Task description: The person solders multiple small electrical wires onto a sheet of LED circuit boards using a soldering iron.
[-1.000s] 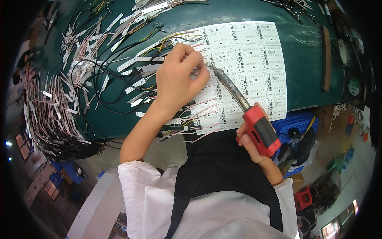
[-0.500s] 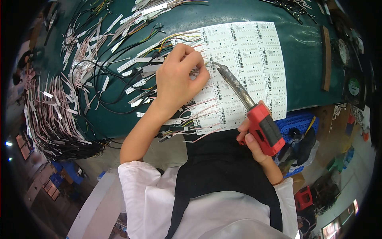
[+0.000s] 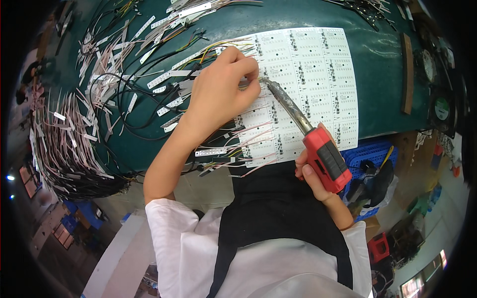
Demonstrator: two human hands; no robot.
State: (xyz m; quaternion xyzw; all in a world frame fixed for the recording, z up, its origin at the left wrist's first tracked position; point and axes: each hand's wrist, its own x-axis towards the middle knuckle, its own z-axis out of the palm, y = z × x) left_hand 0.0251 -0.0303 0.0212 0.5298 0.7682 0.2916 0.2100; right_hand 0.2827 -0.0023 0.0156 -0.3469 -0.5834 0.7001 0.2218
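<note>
My right hand (image 3: 319,185) grips the red and black handle of a soldering iron (image 3: 324,156). The iron's scorched metal shaft slants up and left, its tip at the white circuit board sheet (image 3: 317,74), right beside my left fingertips. Thumb and fingers of my left hand (image 3: 223,89) are pinched together over the sheet's left part, on what looks like a thin wire, mostly hidden by the fingers. Several thin red and pale wires (image 3: 258,128) lie along the sheet's left edge. Small light strips (image 3: 211,152) and dark cables extend to the left of it.
A large heap of wired strips (image 3: 69,144) hangs over the green table's left end, with more bundles (image 3: 186,15) at the back. On the right lie a brown bar (image 3: 407,74) and a round black fan-like part (image 3: 441,109). Below the table edge stands a blue basket (image 3: 367,154).
The soldering iron has shifted slightly left and up, its tip now closer to my left fingertips. My left hand has moved a little left, still pinched.
</note>
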